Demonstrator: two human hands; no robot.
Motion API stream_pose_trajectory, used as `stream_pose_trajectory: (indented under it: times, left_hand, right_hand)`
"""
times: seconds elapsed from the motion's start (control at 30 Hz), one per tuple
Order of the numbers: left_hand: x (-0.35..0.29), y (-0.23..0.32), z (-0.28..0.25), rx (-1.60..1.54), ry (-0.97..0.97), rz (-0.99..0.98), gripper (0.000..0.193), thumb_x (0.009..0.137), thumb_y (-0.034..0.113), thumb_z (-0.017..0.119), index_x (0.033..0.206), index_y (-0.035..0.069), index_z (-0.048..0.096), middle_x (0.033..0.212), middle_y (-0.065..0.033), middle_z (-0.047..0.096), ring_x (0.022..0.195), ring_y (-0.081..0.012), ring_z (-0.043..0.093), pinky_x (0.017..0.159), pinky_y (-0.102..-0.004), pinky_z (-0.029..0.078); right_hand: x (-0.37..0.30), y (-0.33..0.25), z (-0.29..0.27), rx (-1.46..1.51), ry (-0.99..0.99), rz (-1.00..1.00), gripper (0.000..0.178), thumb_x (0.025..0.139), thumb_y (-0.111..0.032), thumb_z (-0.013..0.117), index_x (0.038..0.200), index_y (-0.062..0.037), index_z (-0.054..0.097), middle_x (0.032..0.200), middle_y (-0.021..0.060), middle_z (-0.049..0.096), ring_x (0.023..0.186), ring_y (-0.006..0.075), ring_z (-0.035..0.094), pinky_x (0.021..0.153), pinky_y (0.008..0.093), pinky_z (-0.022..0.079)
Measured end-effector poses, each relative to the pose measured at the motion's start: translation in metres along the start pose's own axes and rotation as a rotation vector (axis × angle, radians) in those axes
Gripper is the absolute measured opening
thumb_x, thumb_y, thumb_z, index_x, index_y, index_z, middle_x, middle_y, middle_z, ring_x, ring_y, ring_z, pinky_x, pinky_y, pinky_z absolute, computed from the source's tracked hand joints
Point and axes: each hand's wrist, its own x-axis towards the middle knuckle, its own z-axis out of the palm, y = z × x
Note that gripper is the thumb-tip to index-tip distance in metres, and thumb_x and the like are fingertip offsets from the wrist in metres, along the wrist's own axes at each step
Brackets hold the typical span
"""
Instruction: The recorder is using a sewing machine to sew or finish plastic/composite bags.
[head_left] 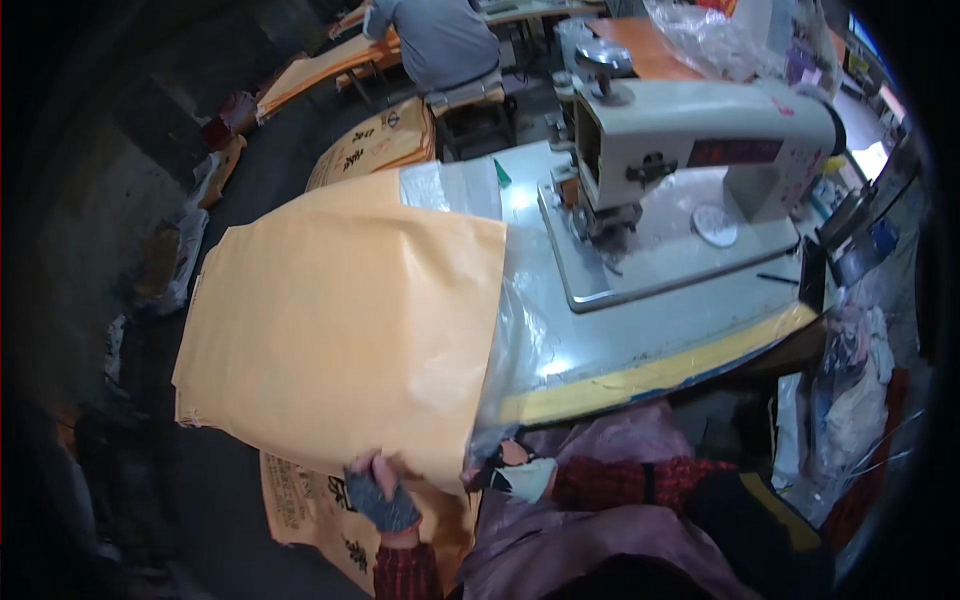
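Observation:
A large tan paper sack (340, 320), plain side up, lies over the left part of the sewing table and hangs past it. Clear plastic film (515, 340) sticks out along its right side. My left hand (382, 496), in a grey fingerless glove, has its fingers curled at the sack's near edge. At the near right corner, my right hand (512, 474), in a black and white glove, is closed on the sack's edge, its fingertips partly hidden. Below hangs a printed tan sack (305, 500), partly covered by my left hand and arm.
A white industrial sewing machine (690, 150) stands on the pale table (560, 350), right of the sack. Yellow padding (660, 375) runs along the table's front edge. More printed sacks (375, 140) are piled behind. A person in grey (437, 45) sits farther back. Plastic bags (850, 370) hang at right.

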Motion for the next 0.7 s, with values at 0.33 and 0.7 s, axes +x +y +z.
stream_pose_trajectory:
  times: [0.33,0.7]
  left_hand:
    - [0.028,0.047,0.112,0.146,-0.795,0.186,0.022,0.076,0.022,0.066,0.078,0.002,0.056,0.066,-0.0053,0.055,0.062,-0.0195,0.054,0.061,-0.0321,0.045]
    - [0.027,0.034,0.099,0.450,-0.840,0.405,0.032,0.071,0.030,0.072,0.085,0.003,0.059,0.070,-0.0102,0.057,0.068,-0.0264,0.057,0.063,-0.0358,0.046]
  right_hand:
    - [-0.016,-0.051,-0.061,0.300,-0.238,0.178,0.030,0.088,-0.030,0.048,0.107,-0.0088,0.057,0.106,0.0107,0.058,0.096,0.0253,0.054,0.085,0.0336,0.041]
    - [-0.013,-0.017,-0.010,0.206,-0.001,-0.146,0.027,0.086,-0.032,0.055,0.090,-0.0071,0.064,0.084,0.0144,0.063,0.076,0.0257,0.058,0.070,0.0356,0.044]
